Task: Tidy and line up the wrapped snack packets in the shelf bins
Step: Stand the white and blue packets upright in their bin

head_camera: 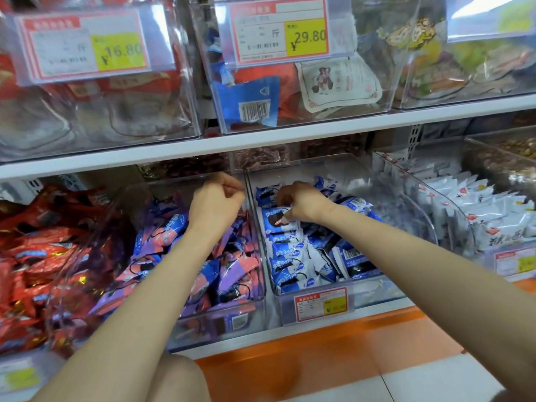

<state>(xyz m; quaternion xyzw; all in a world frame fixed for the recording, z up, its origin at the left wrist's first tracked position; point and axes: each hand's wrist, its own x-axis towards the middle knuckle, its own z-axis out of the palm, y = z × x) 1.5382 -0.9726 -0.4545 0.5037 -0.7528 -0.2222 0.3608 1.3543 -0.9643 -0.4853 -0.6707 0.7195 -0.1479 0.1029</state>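
Left hand (216, 200), centre frame: fingers curled, empty, above pink-purple packets (232, 268). Right hand (301, 203) beside it: fingers pinching a blue-white packet (272, 224).

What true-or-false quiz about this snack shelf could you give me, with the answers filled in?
1. The right hand is among the blue-and-white packets. True.
2. The left hand is above the red packets. False: it is above the pink-and-purple packets.
3. An upper price tag reads 29.80. True.
4. The bin right of the blue-and-white packets holds red ones. False: it holds white packets.
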